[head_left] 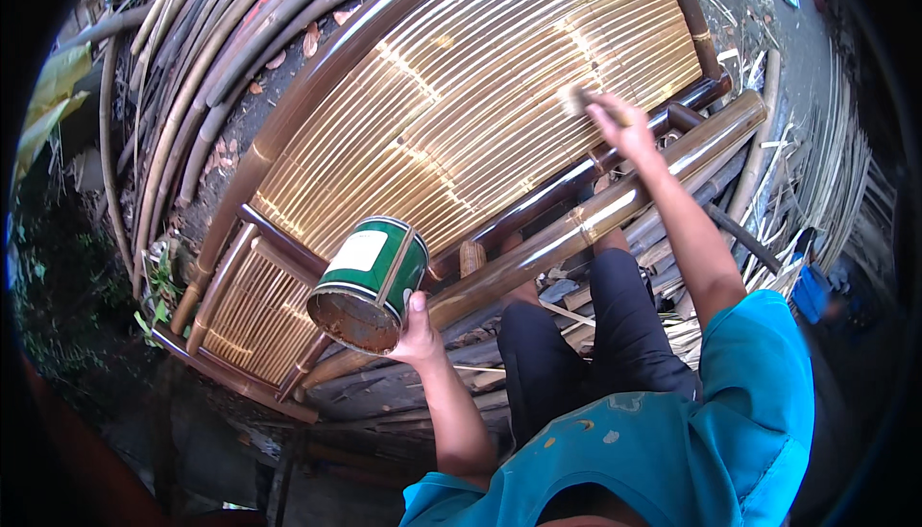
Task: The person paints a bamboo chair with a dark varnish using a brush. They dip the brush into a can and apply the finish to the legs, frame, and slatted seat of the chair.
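My left hand (418, 337) grips the lower edge of a green metal can (401, 272) with a white label and a rusty brown end, held tilted. The can hangs over the near left corner of a glossy bamboo bench (499, 95), whose slats are framed by dark brown poles. My right hand (624, 128) is closed round the handle of a paintbrush (579, 101). Its bristles are at the slats near the bench's right side, though I cannot tell if they touch. Wet-looking highlights shine across the slatted surface.
A thick shiny bamboo pole (615, 208) runs along the bench's near side, close to my legs. Bamboo poles (230, 51) lie piled on the ground at far left. Split bamboo strips (816, 171) spread on the right, beside a blue item (812, 294).
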### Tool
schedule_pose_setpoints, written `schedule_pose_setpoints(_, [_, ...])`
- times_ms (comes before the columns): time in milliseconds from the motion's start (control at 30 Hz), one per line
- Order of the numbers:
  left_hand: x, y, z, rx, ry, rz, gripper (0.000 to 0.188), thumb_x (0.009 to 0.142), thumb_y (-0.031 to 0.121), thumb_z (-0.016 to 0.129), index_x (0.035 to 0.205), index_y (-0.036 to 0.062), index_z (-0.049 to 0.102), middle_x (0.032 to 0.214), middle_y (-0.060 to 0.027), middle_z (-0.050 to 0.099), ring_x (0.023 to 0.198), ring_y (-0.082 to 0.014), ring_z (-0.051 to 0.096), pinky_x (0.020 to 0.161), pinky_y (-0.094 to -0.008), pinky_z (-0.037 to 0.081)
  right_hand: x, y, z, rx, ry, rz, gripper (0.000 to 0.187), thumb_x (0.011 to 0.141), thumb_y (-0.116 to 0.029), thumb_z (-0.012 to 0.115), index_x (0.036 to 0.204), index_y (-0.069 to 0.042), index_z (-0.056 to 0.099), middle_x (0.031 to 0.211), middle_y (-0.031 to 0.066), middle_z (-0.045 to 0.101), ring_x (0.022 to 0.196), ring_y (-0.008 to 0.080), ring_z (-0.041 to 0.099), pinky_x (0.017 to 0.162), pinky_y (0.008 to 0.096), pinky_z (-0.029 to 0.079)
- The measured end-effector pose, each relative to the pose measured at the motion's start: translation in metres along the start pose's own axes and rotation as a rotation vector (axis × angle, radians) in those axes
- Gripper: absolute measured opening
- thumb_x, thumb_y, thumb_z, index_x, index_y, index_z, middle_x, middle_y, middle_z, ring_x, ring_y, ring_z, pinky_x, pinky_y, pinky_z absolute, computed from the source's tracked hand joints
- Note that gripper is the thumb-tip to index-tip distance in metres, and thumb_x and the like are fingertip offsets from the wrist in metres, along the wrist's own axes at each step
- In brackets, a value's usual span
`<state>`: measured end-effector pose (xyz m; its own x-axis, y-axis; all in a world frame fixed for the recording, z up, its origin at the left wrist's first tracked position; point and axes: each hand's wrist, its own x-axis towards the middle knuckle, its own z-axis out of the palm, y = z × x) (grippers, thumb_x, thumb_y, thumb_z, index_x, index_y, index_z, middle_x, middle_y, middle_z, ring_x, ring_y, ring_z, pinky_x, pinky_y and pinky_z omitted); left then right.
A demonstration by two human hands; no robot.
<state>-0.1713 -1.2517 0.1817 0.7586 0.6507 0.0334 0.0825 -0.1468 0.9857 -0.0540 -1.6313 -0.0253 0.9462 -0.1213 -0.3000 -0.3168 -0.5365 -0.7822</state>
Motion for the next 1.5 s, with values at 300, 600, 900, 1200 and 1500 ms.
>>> schedule_pose_setpoints(300, [0.001, -0.017, -0.086, 0.072, 0.206, 0.053, 0.076, 0.082, 0.011, 0.081, 0.144, -0.0059, 0.039, 0.138, -0.0165, 0.052, 0.120, -0.0265, 0.056, 0.103, -0.0404, 0.048, -0.100, -0.084, 0.168, -0.387, -0.169, -0.161, 0.027, 0.095, -0.026, 0.064, 0.109, -0.004, 0.071, 0.096, 0.0212, 0.073, 0.086, 0.0385, 0.073, 0.078, 0.0458, 0.060])
schedule_pose_setpoints(600, [-0.036, -0.017, -0.175, 0.027, 0.467, 0.026, 0.079, 0.082, 0.009, 0.081, 0.146, -0.0059, 0.037, 0.140, -0.0174, 0.051, 0.121, -0.0282, 0.056, 0.106, -0.0418, 0.047, -0.125, -0.105, 0.234, -0.377, -0.929, -0.386, 0.031, 0.096, -0.031, 0.064, 0.120, -0.012, 0.068, 0.107, 0.0162, 0.072, 0.096, 0.0356, 0.071, 0.085, 0.0430, 0.059])
schedule_pose_setpoints(900, [-0.110, -0.032, -0.178, 0.073, 0.710, -0.059, 0.077, 0.081, 0.007, 0.080, 0.144, -0.0063, 0.038, 0.138, -0.0189, 0.053, 0.120, -0.0298, 0.058, 0.104, -0.0423, 0.049, -0.073, -0.115, 0.129, -0.621, -0.776, 0.040, 0.027, 0.092, -0.021, 0.067, 0.114, -0.005, 0.070, 0.095, 0.0201, 0.073, 0.080, 0.0385, 0.071, 0.072, 0.0455, 0.059])
schedule_pose_setpoints(1200, [-0.192, -0.007, -0.133, 0.161, 0.937, -0.026, 0.073, 0.081, 0.009, 0.080, 0.141, -0.0079, 0.042, 0.134, -0.0204, 0.056, 0.115, -0.0300, 0.061, 0.099, -0.0404, 0.052, -0.066, -0.130, 0.261, -0.412, -1.428, -0.999, 0.027, 0.094, -0.030, 0.069, 0.114, -0.012, 0.072, 0.105, 0.0120, 0.074, 0.093, 0.0302, 0.072, 0.084, 0.0403, 0.059])
schedule_pose_setpoints(1500, [-0.282, 0.001, -0.075, 0.131, 1.096, -0.217, 0.075, 0.080, 0.008, 0.079, 0.141, -0.0110, 0.039, 0.135, -0.0216, 0.056, 0.118, -0.0292, 0.061, 0.101, -0.0405, 0.051, 0.041, -0.088, 0.109, -1.466, -1.426, -0.736, 0.030, 0.087, -0.043, 0.073, 0.100, -0.015, 0.075, 0.086, 0.0140, 0.073, 0.084, 0.0305, 0.070, 0.078, 0.0428, 0.057])
